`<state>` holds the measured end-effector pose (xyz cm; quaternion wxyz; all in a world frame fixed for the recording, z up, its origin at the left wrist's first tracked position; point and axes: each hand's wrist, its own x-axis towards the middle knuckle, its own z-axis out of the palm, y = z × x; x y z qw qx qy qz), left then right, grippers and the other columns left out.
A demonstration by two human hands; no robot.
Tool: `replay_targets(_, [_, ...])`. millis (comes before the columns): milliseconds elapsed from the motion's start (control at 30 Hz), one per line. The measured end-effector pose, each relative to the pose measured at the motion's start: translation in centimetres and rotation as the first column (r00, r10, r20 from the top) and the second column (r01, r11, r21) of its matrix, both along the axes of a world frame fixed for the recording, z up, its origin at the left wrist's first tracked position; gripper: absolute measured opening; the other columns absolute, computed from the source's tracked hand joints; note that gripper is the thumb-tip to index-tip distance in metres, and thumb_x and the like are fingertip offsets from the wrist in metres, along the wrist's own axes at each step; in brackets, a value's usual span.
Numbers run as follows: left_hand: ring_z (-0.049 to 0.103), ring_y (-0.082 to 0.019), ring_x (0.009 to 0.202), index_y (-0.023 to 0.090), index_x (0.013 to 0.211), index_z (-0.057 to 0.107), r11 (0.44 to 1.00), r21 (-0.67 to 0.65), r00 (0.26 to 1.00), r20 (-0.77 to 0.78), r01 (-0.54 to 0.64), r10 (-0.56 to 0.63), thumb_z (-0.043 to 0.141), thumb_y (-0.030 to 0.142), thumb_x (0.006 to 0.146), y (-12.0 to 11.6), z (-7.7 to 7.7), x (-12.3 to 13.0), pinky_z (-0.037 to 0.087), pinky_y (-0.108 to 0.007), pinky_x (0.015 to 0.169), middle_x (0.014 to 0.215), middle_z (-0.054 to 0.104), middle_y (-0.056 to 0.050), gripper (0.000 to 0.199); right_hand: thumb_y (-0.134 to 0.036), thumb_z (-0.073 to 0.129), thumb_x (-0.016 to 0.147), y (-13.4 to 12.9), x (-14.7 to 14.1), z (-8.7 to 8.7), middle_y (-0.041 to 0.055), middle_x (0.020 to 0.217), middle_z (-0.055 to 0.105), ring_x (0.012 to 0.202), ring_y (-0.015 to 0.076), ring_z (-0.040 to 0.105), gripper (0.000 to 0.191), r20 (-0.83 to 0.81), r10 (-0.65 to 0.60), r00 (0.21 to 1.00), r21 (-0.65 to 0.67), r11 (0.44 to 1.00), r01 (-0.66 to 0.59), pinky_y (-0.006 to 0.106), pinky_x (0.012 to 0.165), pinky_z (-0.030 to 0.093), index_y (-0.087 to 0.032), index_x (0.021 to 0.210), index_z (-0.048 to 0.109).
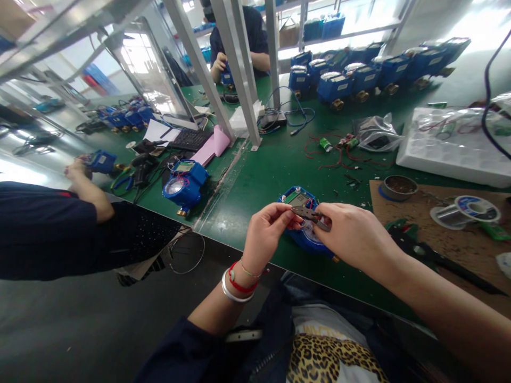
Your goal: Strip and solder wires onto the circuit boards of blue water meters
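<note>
R hand w/ grip round pliers, L hand by tip, its hold unclear, both over blue mtr

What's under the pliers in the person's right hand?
There's a blue meter. Its small screen and part of its round face show. The pliers, left hand and right hand cover other parts, so those can't be seen.
</note>
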<state>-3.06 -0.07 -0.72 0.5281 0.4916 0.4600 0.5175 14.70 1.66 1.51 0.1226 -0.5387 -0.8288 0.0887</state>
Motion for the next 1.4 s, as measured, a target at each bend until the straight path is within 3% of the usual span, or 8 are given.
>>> replay_targets(533, [0.068,-0.014,0.070,0.013,0.093,0.065,1.000,0.001,1.000,0.009,-0.007,0.007,0.062,0.031,0.090,-0.1,-0.2,0.2,0.054,-0.025,0.069,0.082,0.073,-0.006,0.019,-0.026,0.046,0.087,0.0,-0.4,0.4,0.0079,0.085,0.069,0.080,0.0245,0.065,0.015,0.036,0.019,0.999,-0.067,0.998,-0.017,0.032,0.064,0.038,-0.020,0.081,0.058])
replay_targets(700, [0.067,-0.014,0.069,0.013,0.091,0.065,1.000,-0.008,0.999,-0.029,-0.024,0.024,0.059,0.029,0.091,-0.1,-0.1,0.2,0.052,-0.023,0.063,0.081,0.072,-0.006,0.016,-0.027,0.045,0.088,0.1,-0.5,0.2,0.0077,0.083,0.069,0.076,0.0235,0.065,0.016,0.070,0.023,0.997,-0.059,0.998,-0.019,0.031,0.061,0.037,-0.020,0.081,0.058])
replay_targets(1033, [0.065,-0.014,0.068,0.014,0.091,0.064,1.000,-0.006,1.000,-0.030,0.001,-0.001,0.060,0.031,0.089,-0.1,0.0,-0.1,0.053,-0.026,0.066,0.079,0.070,-0.005,0.018,-0.029,0.046,0.086,0.2,-0.6,0.1,0.0056,0.075,0.068,0.062,0.0196,0.061,0.017,0.043,0.000,0.999,-0.075,0.997,0.003,0.029,0.054,0.028,-0.020,0.077,0.058])
replay_targets(1200, [0.048,-0.009,0.056,0.017,0.084,0.059,0.996,0.084,0.992,-0.122,-0.010,0.021,0.056,0.028,0.091,-0.2,-0.1,0.2,0.041,-0.021,0.055,0.062,0.053,0.003,0.014,-0.031,0.051,0.083,0.3,-0.5,-0.2,0.0030,0.071,0.066,0.061,0.0171,0.058,0.015,-0.079,-0.036,0.996,-0.092,0.995,0.028,0.028,0.054,0.030,-0.021,0.076,0.059])
replay_targets(1300, [0.043,-0.010,0.056,0.018,0.084,0.058,0.991,0.123,0.981,-0.180,-0.045,0.067,0.054,0.030,0.093,-0.3,-0.3,0.8,0.036,-0.022,0.053,0.063,0.049,0.003,0.015,-0.029,0.055,0.080,-0.1,-0.6,-0.4,0.0007,0.070,0.066,0.060,0.0152,0.057,0.013,-0.207,-0.066,0.976,-0.151,0.988,0.034,0.027,0.056,0.034,-0.021,0.084,0.065])
replay_targets(1400, [0.045,-0.011,0.060,0.019,0.086,0.059,0.988,0.149,0.962,-0.261,-0.046,0.084,0.053,0.032,0.093,-0.6,-0.7,1.1,0.036,-0.023,0.056,0.068,0.052,0.001,0.016,-0.027,0.059,0.075,0.3,0.6,-0.2,-0.0009,0.066,0.064,0.057,0.0142,0.056,0.017,-0.437,-0.133,0.889,-0.254,0.967,0.020,0.027,0.055,0.035,-0.022,0.089,0.068])
